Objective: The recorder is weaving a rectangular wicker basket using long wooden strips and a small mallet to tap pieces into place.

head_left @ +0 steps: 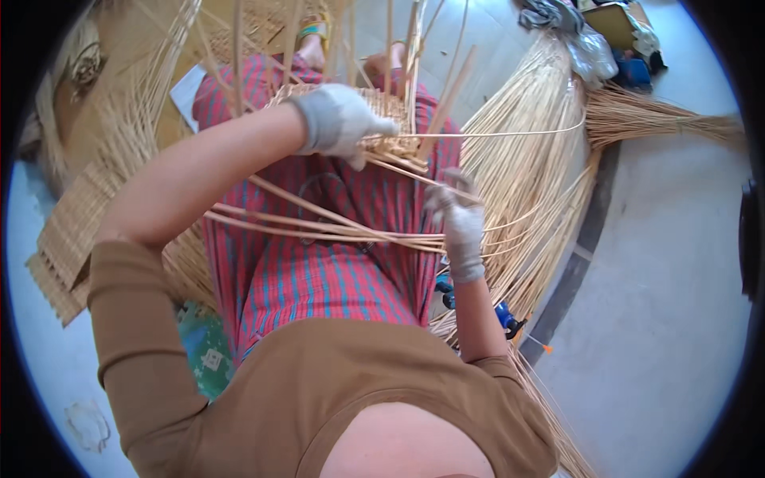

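Note:
A partly woven basket (pixel 398 103) with upright pale stakes rests on my lap, on pink and blue checked cloth (pixel 327 279). My left hand (pixel 339 123), in a white glove with a grey cuff, grips the near side of the weave, its fingers partly hidden. Lower right, my gloved right hand (pixel 458 223) has its fingers curled on a pale reed strand. Several long loose strands (pixel 319 223) cross my lap below the basket toward my right hand.
Long reed bundles (pixel 526 119) lie to the right, with a darker bundle (pixel 661 119) beside them. Woven mats (pixel 76 215) lie at the left, a green patterned mat (pixel 199 350) lower down. Bags (pixel 590 56) and a box sit at the upper right. A blue tool (pixel 506 319) is near my right arm.

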